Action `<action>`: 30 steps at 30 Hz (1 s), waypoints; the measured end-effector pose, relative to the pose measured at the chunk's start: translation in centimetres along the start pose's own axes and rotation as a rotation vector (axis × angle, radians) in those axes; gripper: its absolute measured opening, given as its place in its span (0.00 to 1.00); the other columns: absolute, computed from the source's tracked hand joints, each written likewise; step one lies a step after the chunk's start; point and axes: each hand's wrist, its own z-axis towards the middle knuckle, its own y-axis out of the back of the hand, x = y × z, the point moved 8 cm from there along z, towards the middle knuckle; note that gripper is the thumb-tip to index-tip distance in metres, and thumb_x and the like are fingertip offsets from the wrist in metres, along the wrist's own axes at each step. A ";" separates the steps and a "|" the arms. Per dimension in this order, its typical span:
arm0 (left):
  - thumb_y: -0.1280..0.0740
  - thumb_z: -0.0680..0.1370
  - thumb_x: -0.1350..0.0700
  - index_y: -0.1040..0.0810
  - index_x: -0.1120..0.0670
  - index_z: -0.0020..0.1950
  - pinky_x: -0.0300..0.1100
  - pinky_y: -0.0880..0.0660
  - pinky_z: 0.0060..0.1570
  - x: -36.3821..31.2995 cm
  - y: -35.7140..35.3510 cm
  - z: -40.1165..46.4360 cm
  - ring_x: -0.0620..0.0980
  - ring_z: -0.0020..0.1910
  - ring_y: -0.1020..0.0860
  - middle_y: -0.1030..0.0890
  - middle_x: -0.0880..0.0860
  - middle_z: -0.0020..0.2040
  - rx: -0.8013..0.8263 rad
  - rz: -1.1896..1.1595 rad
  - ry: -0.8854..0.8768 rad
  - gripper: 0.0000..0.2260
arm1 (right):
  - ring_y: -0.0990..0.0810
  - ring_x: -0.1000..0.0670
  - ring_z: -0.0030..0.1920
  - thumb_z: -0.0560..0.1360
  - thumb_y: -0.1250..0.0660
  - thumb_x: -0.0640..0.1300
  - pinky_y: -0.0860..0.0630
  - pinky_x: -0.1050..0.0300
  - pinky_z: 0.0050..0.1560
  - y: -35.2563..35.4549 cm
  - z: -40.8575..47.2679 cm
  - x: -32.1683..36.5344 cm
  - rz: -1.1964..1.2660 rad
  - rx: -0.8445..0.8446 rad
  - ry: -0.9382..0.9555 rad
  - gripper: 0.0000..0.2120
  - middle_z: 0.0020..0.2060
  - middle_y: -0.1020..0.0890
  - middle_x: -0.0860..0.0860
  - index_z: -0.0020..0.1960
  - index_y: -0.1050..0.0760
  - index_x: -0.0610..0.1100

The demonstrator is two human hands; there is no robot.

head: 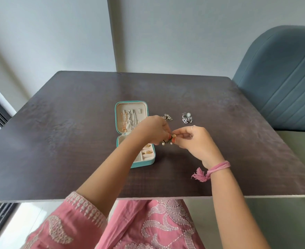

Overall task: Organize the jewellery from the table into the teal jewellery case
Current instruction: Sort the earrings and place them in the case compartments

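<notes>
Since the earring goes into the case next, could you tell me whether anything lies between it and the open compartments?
Only the person's own left hand and forearm, which cross above the case's lower tray. The pearl-drop earring is pinched between both hands, the right hand beside the case. The tabletop between them shows nothing else.

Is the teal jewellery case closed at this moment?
No, the teal jewellery case lies open on the table, with chains hanging in its lid.

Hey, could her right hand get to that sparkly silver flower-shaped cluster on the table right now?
Probably not yet: the silver flower-shaped cluster lies unobstructed just beyond the right hand, but that hand and the left hand pinch a pearl-drop earring.
</notes>
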 end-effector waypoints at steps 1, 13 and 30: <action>0.32 0.75 0.57 0.19 0.51 0.47 0.32 0.29 0.26 0.2 0.5 -0.5 0.40 0.18 0.28 0.16 0.50 0.43 -0.023 -0.080 -0.004 0.04 | 0.18 0.54 0.39 0.70 0.26 0.38 0.21 0.59 0.45 0.2 -0.2 0.4 0.087 0.008 0.008 0.08 0.37 0.16 0.50 0.44 0.19 0.49; 0.29 0.74 0.54 0.18 0.49 0.45 0.33 0.29 0.25 4.9 4.7 -7.8 0.50 0.29 0.24 0.16 0.41 0.37 -0.277 -0.461 0.004 0.01 | 0.16 0.53 0.46 0.72 0.28 0.39 0.22 0.60 0.52 0.2 -2.2 4.5 0.319 0.040 0.162 0.08 0.44 0.14 0.50 0.51 0.19 0.45; 0.28 0.73 0.53 0.16 0.49 0.45 0.30 0.26 0.28 8.5 1.2 -9.8 0.44 0.24 0.22 0.17 0.44 0.41 -0.290 -0.249 0.151 0.02 | 0.16 0.52 0.47 0.72 0.28 0.38 0.22 0.61 0.53 -2.0 -3.4 5.2 0.294 0.051 0.218 0.08 0.44 0.14 0.51 0.49 0.19 0.48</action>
